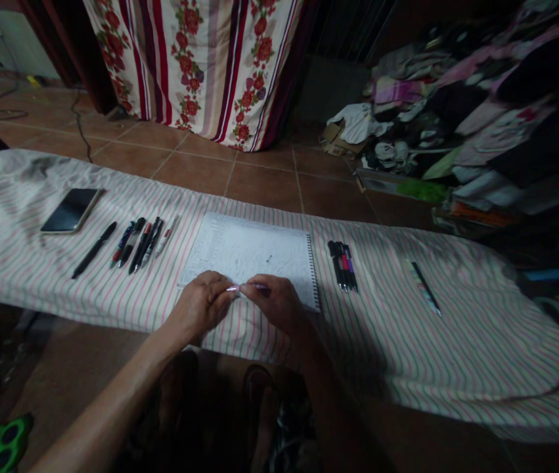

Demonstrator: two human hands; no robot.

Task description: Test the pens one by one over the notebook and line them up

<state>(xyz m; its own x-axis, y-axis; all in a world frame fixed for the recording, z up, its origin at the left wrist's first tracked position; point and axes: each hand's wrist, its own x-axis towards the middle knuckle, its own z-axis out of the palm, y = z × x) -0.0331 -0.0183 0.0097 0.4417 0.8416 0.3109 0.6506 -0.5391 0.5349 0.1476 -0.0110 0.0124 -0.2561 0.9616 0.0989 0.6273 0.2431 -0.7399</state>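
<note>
Fingers of the left hand (205, 299) and right hand (282, 302) pinch closed on a slim light-purple pen (232, 288) above the white spiral-bound notebook's (259, 240) near edge, where uneven pulling could send it off the striped-cloth-covered tabletop (382, 309).

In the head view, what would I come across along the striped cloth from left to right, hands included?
Phone, single black pen, larger pen cluster, left hand, purple pen, right hand, smaller pen cluster, lone pen.
</note>
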